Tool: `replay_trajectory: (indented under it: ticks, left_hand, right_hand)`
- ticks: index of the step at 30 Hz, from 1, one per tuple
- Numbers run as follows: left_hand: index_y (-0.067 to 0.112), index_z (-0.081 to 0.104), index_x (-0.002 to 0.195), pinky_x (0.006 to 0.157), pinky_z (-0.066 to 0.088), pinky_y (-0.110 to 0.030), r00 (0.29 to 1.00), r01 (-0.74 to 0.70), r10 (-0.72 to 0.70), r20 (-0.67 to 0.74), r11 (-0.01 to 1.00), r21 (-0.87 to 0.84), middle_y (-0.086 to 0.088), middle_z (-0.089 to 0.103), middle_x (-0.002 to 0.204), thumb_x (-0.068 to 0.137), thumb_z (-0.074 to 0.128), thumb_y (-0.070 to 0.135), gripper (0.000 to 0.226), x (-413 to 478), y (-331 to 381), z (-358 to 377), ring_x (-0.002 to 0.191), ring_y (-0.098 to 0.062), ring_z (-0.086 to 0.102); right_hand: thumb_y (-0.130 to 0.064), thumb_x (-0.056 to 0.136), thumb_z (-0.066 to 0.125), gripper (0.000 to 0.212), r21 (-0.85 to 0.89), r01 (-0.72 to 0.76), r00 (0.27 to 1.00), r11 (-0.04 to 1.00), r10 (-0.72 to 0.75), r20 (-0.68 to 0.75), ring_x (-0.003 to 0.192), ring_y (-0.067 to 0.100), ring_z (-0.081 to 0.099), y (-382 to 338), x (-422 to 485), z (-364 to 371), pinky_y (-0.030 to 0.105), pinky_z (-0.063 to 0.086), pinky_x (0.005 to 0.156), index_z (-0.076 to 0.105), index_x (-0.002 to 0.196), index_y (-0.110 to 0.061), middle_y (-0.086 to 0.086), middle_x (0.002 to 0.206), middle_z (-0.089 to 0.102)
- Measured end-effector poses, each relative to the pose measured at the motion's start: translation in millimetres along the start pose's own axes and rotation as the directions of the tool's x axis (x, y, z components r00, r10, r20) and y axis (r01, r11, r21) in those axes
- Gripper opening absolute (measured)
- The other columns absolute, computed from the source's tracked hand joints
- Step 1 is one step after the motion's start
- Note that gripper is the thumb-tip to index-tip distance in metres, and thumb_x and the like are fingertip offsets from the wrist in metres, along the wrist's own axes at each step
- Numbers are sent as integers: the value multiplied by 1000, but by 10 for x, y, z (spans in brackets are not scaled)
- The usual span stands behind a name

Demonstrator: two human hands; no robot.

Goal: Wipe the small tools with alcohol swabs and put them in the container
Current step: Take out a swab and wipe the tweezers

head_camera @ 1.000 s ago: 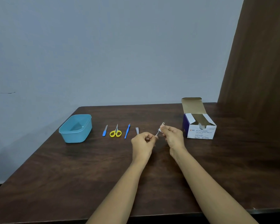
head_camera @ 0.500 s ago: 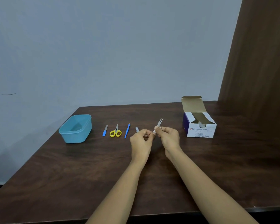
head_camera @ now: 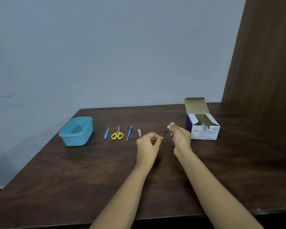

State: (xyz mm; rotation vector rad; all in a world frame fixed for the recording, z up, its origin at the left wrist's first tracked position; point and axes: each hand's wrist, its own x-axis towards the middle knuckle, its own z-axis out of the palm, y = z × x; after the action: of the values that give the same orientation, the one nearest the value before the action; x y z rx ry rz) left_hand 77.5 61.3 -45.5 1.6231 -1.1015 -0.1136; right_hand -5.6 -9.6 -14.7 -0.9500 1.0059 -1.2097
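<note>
My left hand [head_camera: 149, 142] pinches the near end of thin metal tweezers [head_camera: 164, 132] held above the table. My right hand [head_camera: 180, 135] pinches a small white alcohol swab [head_camera: 168, 127] around the tweezers' far tip. A blue nail file [head_camera: 106, 133], yellow-handled scissors [head_camera: 117, 134], a slim blue tool [head_camera: 129, 133] and a nail clipper [head_camera: 139, 133] lie in a row on the table. The light blue container [head_camera: 76, 131] stands left of them, with nothing visible inside.
An open box of alcohol swabs [head_camera: 203, 127] stands to the right of my hands on the dark wooden table [head_camera: 73, 179]. A brown panel [head_camera: 262, 63] rises at the right. The table's front edge runs near the bottom of the view.
My right hand slid the swab down the tweezers toward my left hand, then back out to the far tip. My left hand stayed put.
</note>
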Motion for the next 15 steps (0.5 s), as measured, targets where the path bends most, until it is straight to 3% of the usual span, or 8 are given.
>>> replay_trajectory:
  ticks: [7,15]
  left_hand:
    - [12,72,82,62,43,-4,999,7,-6,-34,999,40,4,68,71,86,69,18,8,39,-35,-32,64,3,58]
    - [13,72,80,59,43,-7,994,30,-29,-101,999,14,7,66,68,86,69,15,7,63,-38,-48,64,-1,61]
  right_hand:
    - [-22,90,65,16,-144,49,996,988,-38,79,68,5,52,116,-35,73,17,42,64,72,90,-7,-4,69,60]
    - [-24,88,68,18,-282,144,981,949,-100,165,66,3,55,173,-130,115,20,44,66,72,73,-16,-8,63,63]
